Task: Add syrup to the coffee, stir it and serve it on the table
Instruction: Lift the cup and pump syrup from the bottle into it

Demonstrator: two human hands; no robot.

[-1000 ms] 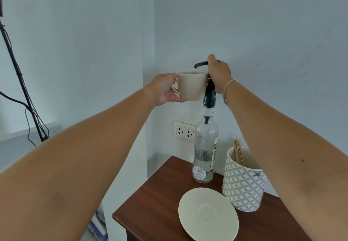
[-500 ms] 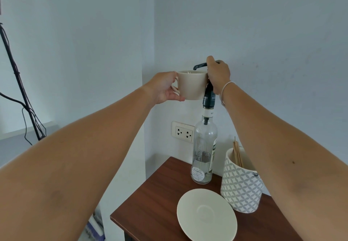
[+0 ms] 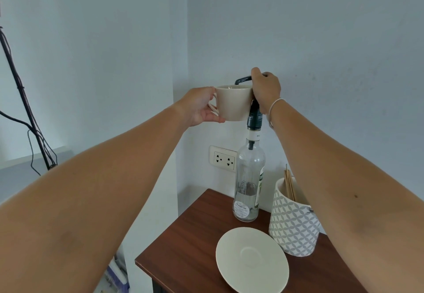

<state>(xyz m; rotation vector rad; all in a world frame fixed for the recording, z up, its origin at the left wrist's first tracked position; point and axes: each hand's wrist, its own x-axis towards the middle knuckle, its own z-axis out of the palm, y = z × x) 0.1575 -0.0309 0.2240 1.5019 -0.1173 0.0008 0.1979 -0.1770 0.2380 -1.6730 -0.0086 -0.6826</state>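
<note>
A beige coffee cup [image 3: 232, 103] is held up in the air by its handle in my left hand [image 3: 199, 107]. Its rim sits just under the black pump spout [image 3: 242, 79] of a clear glass syrup bottle [image 3: 249, 182] that stands at the back of the dark wooden table [image 3: 188, 242]. My right hand [image 3: 266, 91] is closed over the pump head from above. The inside of the cup is hidden from this angle. An empty cream saucer [image 3: 252, 260] lies on the table in front of the bottle.
A white pot with a grey pattern [image 3: 294, 221] holds wooden stir sticks [image 3: 289, 185] to the right of the bottle. A wall socket [image 3: 223, 158] is behind the bottle. Black cables on a stand [image 3: 25, 109] hang at the far left.
Both hands, the cup and the pump head have sunk slightly; the view shifted a little. The grips are unchanged.
</note>
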